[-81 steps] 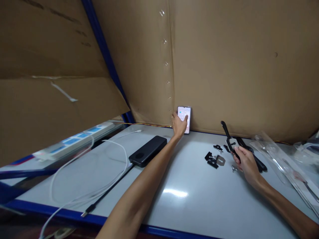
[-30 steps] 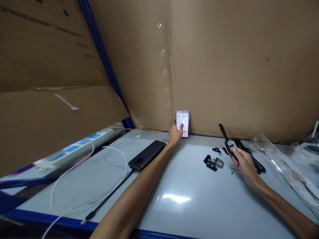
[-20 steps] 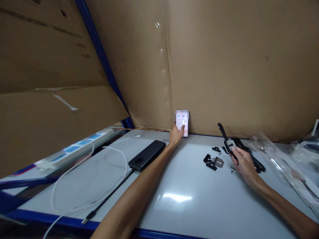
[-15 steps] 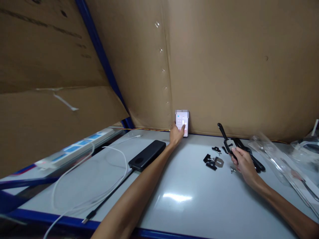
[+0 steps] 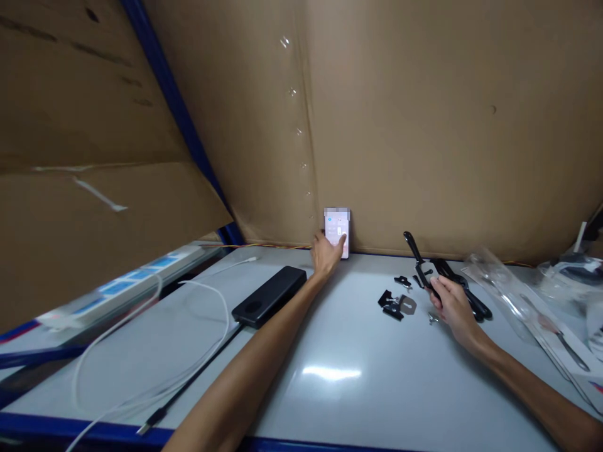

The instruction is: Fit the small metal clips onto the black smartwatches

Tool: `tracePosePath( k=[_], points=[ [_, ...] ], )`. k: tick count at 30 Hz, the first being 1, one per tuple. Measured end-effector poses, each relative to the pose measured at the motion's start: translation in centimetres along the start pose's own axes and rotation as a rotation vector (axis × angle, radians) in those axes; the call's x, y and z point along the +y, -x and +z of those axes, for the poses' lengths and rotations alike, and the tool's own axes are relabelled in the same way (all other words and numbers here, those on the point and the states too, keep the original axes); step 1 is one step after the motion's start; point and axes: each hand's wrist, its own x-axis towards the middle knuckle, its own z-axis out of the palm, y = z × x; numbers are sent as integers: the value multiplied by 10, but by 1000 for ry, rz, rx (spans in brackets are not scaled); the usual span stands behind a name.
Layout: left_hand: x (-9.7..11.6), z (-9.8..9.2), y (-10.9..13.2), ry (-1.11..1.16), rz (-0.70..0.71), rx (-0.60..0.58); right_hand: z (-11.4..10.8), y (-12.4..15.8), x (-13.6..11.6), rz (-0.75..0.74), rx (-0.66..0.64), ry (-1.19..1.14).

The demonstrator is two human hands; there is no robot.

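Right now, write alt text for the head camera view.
A left hand touches a lit phone leaning on a cardboard wall, while the right hand grips a black tool on a white table. A black power bank and small black parts lie between.

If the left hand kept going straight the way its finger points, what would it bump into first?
The phone. The left hand reaches toward the back of the table, a fingertip at or right by the lit screen. The phone stands propped against the cardboard wall, so pushing on would likely press it into that.
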Motion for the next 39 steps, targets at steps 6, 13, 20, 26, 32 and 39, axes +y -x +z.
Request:
tracePosePath(
  k=[6, 13, 20, 26, 32, 39],
  points=[
    [24, -20, 17, 311, 165, 249, 0, -1, -1, -9, 23, -17],
    [71, -20, 78, 588, 342, -325, 3, 2, -1, -67, 6, -35],
    [37, -29, 87, 194, 500, -730, -1, 1, -2, -55, 4, -42],
    [45, -35, 108, 89, 664, -893, -3, -4, 4, -79, 20, -26],
    [46, -36, 108, 88, 731, -961, -4, -5, 2, -72, 26, -16],
    [38, -28, 110, 143, 729, -917, -3, -3, 1, -82, 19, 8]
  ],
)
